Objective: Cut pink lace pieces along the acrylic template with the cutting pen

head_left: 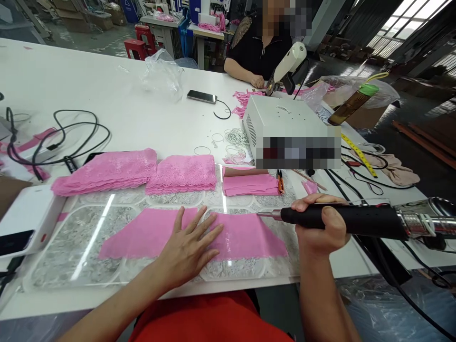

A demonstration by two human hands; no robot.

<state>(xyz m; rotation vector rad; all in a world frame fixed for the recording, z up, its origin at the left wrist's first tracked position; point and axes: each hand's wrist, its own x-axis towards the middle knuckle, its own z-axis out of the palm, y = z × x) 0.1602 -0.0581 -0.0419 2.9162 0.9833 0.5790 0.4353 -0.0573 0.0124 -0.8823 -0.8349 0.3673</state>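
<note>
A cut piece of pink fabric (245,237) lies flat on a glossy marbled mat (71,247). My left hand (188,244) presses on its middle with the fingers spread. In my right hand (322,225) is a black ultrasonic-type handheld tool (363,221) with a thin metal tip, my fingers wrapped round its body. The tip points left and meets the upper right edge of the fabric, though whether it touches is unclear. Behind the piece sit a stack of pink lace panels (107,171), a second lace stack (181,173) and folded pink strips (251,183).
A grey box unit (288,123) stands at the back right, with black cables running beside it. A phone (202,97), a clear plastic bag (164,76) and a yellow tape measure (359,154) lie around. Across the table sits a person in black (261,47).
</note>
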